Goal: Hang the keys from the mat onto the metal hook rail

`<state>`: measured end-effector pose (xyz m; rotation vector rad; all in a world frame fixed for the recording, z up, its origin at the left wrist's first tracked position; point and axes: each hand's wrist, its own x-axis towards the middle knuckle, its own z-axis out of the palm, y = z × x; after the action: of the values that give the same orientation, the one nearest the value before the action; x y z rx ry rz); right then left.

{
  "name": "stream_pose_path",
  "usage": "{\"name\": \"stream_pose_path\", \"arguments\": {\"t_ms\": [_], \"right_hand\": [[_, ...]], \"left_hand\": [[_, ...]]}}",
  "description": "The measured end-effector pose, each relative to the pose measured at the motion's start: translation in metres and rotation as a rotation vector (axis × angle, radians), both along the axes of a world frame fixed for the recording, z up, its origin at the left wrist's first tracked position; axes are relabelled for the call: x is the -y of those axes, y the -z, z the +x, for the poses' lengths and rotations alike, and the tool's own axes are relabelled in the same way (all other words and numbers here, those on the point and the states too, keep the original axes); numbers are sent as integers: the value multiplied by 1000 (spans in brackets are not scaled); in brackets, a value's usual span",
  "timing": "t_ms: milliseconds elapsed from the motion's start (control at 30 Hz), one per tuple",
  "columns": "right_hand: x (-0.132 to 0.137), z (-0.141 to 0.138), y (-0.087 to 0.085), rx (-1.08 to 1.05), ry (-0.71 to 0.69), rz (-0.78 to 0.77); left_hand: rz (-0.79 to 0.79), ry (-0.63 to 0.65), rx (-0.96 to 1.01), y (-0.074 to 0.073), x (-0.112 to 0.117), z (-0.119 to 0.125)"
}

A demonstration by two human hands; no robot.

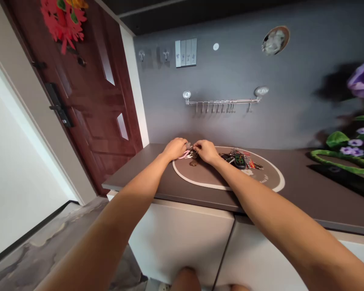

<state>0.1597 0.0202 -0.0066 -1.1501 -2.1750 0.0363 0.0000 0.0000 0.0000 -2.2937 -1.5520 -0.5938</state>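
Note:
Both my hands are over the left end of a brown oval mat (pixel 206 178) with a pale rim. My left hand (pixel 175 148) has its fingers closed at a bunch of keys (pixel 194 154) with a pink strap (pixel 185 154) beside it. My right hand (pixel 205 150) pinches at the same bunch from the other side. A round brownish tag (pixel 193 163) lies just below the keys. Right of my right hand is a pile of more keys with a dark key fob (pixel 239 161) and red pieces (pixel 252 164). My fingers partly hide what they grip.
A clear rail (pixel 223 102) with several hooks is fixed to the grey wall above the counter (pixel 294 194). Artificial flowers (pixel 352 149) and a flat black object (pixel 342 180) occupy the right. A dark red door (pixel 100 101) stands at left; white cabinets (pixel 182 238) are below.

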Motion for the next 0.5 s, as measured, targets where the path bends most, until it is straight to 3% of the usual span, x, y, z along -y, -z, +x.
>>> {"name": "stream_pose_path", "arguments": {"t_ms": [500], "right_hand": [[1, -2, -1, -201, 5, 46]], "left_hand": [[208, 79, 221, -6, 5, 6]]}}
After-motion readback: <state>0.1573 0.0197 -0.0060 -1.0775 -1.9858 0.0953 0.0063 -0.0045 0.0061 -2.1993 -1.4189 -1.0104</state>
